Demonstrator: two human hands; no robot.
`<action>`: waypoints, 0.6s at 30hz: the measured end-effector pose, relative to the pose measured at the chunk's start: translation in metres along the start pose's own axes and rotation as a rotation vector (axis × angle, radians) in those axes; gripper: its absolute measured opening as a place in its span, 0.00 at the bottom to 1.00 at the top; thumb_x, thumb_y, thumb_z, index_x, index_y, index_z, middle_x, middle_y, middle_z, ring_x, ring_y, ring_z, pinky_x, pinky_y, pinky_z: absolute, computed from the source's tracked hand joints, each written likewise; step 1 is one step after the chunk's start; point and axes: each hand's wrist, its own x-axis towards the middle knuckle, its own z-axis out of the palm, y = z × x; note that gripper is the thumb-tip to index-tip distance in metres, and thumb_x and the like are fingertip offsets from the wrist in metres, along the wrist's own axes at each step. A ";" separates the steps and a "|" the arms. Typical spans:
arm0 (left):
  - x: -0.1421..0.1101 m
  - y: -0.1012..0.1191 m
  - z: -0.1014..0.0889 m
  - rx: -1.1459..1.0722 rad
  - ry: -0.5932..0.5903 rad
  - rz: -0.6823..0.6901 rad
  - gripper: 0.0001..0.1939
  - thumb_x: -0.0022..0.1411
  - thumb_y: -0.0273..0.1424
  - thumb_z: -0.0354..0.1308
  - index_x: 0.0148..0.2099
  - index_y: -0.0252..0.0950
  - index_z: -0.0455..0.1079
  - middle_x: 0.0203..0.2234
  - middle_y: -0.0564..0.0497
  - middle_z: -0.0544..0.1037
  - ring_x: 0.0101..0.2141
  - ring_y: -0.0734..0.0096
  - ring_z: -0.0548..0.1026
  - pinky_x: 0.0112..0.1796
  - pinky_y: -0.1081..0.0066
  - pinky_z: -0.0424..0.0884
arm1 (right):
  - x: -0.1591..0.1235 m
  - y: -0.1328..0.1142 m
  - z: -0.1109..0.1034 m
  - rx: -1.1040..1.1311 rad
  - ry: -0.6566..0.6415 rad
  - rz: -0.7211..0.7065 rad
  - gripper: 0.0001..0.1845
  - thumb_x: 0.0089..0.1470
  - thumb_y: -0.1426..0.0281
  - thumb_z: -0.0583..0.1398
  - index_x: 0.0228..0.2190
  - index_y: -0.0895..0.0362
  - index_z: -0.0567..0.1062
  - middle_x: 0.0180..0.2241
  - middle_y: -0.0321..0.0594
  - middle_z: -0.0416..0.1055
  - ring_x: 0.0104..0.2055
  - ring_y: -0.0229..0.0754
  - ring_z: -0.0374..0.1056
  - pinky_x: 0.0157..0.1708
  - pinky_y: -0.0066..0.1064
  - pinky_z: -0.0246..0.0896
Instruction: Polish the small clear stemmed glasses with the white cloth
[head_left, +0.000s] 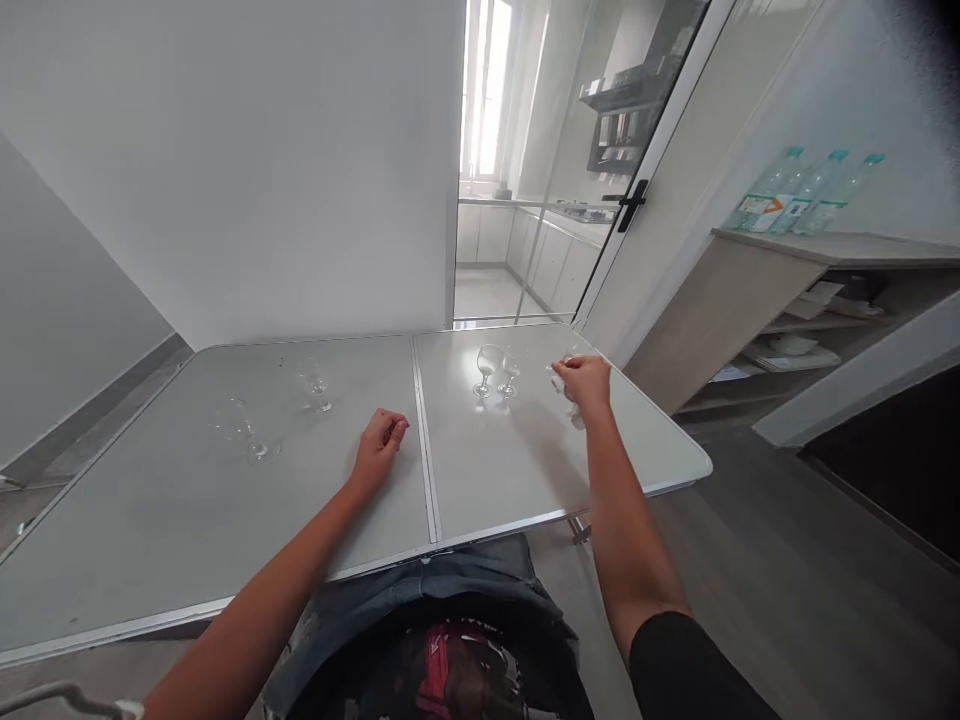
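Note:
My right hand (587,382) is closed on a clear stemmed glass (559,382) near the right end of the table; the hand hides most of it. My left hand (380,438) rests on the tabletop, just left of the table's seam, with its fingers curled and nothing visible in them. Between the hands, farther back, two clear stemmed glasses (486,370) stand upright side by side. Over on the left half are more stemmed glasses, one (313,380) toward the back and another (255,440) nearer; both are faint against the grey surface.
The pale folding table (480,480) has a metal-edged seam across its middle. Behind it are a white wall and a glass door (626,205) with a black handle, showing a kitchen. At right, several plastic bottles (784,195) top a wooden shelf unit (757,290).

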 end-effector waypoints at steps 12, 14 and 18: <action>0.001 -0.020 -0.001 -0.029 -0.095 -0.134 0.16 0.65 0.46 0.58 0.33 0.39 0.75 0.24 0.53 0.68 0.20 0.74 0.64 0.22 0.72 0.60 | 0.010 0.059 0.066 -0.142 -0.247 0.103 0.13 0.42 0.63 0.68 0.29 0.59 0.84 0.28 0.45 0.80 0.31 0.42 0.74 0.30 0.28 0.61; 0.001 -0.020 -0.001 0.012 -0.104 -0.135 0.17 0.66 0.46 0.55 0.34 0.39 0.75 0.24 0.53 0.67 0.21 0.73 0.64 0.23 0.72 0.61 | 0.010 0.061 0.069 -0.139 -0.269 0.086 0.13 0.42 0.63 0.68 0.30 0.58 0.85 0.31 0.44 0.81 0.33 0.42 0.74 0.31 0.27 0.61; 0.002 -0.019 -0.001 0.066 -0.125 -0.118 0.18 0.69 0.45 0.52 0.35 0.39 0.74 0.24 0.53 0.66 0.22 0.72 0.65 0.24 0.72 0.62 | 0.008 0.059 0.077 -0.141 -0.301 0.044 0.13 0.42 0.64 0.67 0.31 0.58 0.85 0.33 0.45 0.82 0.37 0.43 0.75 0.33 0.27 0.61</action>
